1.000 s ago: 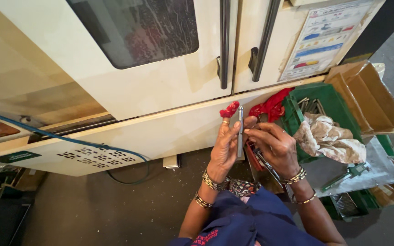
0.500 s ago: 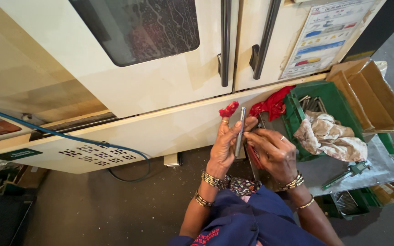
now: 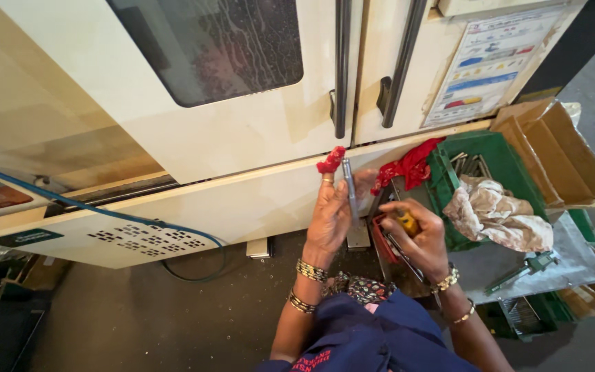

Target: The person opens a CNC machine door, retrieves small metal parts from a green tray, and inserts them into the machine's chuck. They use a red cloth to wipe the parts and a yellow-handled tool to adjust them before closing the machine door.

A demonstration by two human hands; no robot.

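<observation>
While the left hand [image 3: 330, 215] holds a slim metal rod [image 3: 349, 187] upright, fingers closed round it and one fingertip wrapped in red cloth, the right hand [image 3: 418, 238] is clamped on a yellow-handled tool [image 3: 408, 222] just beside it. Both work over a red tray [image 3: 380, 238], whose contents are hidden. To the right, a green crate [image 3: 500, 165] holds metal parts, a crumpled pale rag [image 3: 494, 213] and a red cloth [image 3: 411, 165] draped over its rim. Beyond it stands an open cardboard box [image 3: 559, 148].
</observation>
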